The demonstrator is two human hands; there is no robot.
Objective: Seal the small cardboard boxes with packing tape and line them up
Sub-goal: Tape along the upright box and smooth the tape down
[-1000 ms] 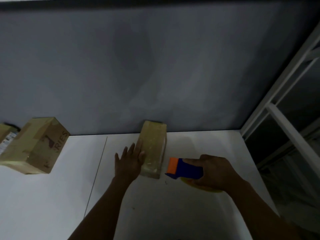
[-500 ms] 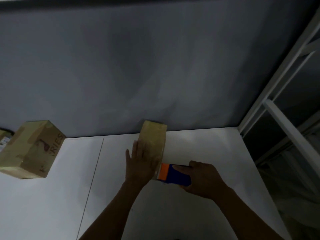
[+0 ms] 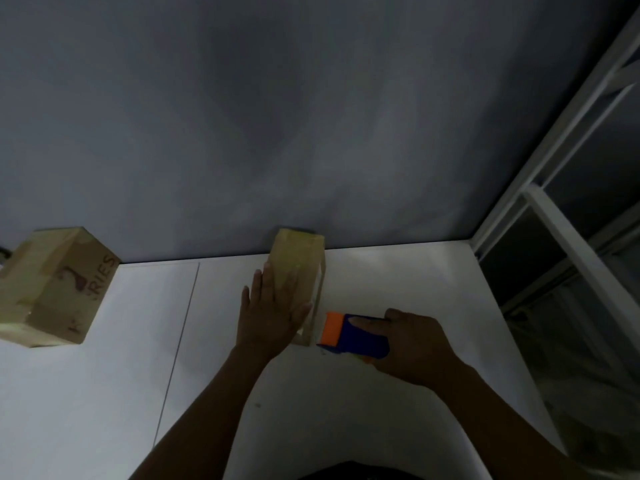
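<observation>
Tan cardboard and pretty dim lighting, so some detail was lost. The small narrow tan cardboard box (image 3: 298, 268) was stood at the back of the white desk (image 3: 104, 393), with its far end right up against the grey wall (image 3: 277, 116). It was pressed by the left hand (image 3: 270, 317), which was laid flat over its top and left side. The fingers were seen straight and a bit spread, so that grip was apart, with nothing curled round anything.

The blue plastic tape dispenser with the orange front end (image 3: 353, 336) was held in the right hand (image 3: 412, 344). That grip was wrapped round the body, with the index finger stretched along the top. The orange end was pointed at the box's near right corner, just beside it. Whether it was actually touching couldn't be made out.

Well apart on the left, a bigger tan cardboard box (image 3: 59, 289) with dark "RIES" lettering on one side was sat on the same desk near the wall. A thin dark seam (image 3: 180, 341) was seen running across the desk between the two boxes. At the desk's right edge, a white metal frame (image 3: 554, 237) was seen.
</observation>
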